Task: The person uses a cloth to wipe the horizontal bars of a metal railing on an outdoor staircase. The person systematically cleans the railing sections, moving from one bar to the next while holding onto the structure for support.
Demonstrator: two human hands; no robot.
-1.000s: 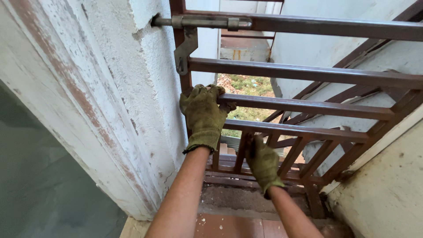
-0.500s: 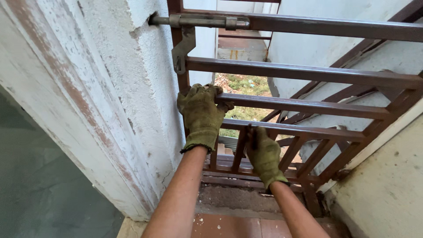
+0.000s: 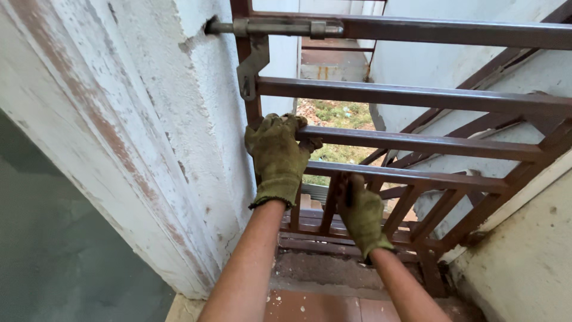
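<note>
A rusty brown metal gate [image 3: 417, 98] of horizontal bars fills the doorway in the head view. My left hand [image 3: 277, 156], in a worn green glove, is wrapped over the third horizontal bar [image 3: 429, 143] close to the gate's left upright. Lower down, my right hand [image 3: 361, 216], also gloved, grips a short vertical bar [image 3: 329, 206] just under the fourth horizontal bar. At the top, a sliding bolt [image 3: 274, 27] runs from the gate into the wall. A metal hasp plate [image 3: 252, 67] hangs below it.
A peeling white wall [image 3: 149, 149] stands close on the left, and a pale concrete wall [image 3: 524, 256] on the right. Reddish tiles [image 3: 316, 307] lie under my arms. Beyond the gate are white walls, a step and a grassy patch [image 3: 333, 113].
My right hand has risen from lower on the gate and closed on the vertical bar. My left hand has stayed on its horizontal bar.
</note>
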